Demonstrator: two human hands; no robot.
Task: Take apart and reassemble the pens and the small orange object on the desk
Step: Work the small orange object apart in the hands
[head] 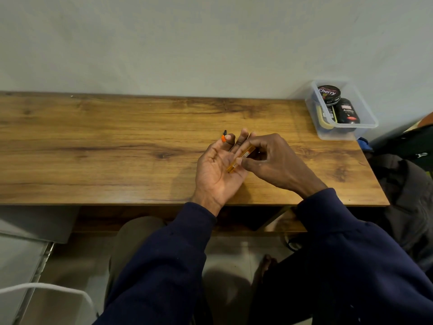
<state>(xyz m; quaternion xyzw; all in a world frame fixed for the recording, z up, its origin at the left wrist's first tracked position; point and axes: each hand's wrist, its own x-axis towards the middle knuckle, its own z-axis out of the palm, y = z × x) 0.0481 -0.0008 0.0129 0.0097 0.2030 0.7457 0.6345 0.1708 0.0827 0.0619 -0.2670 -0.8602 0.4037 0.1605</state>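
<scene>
A translucent orange pen barrel (pixel 241 158) lies slanted across the palm and fingers of my left hand (pixel 215 170), which is turned palm up over the wooden desk (pixel 117 141). My right hand (pixel 274 160) reaches in from the right and pinches the barrel between thumb and fingers. At the tip of my left thumb sits a small orange piece with a black end (pixel 224 136), pinched against my forefinger. No other pen parts show on the desk.
A clear plastic box (pixel 365 127) with dark shoe-polish tins stands at the desk's back right corner. A wall runs behind the desk. Dark bags lie right of the desk, and a white chair frame (pixel 46 287) is at lower left.
</scene>
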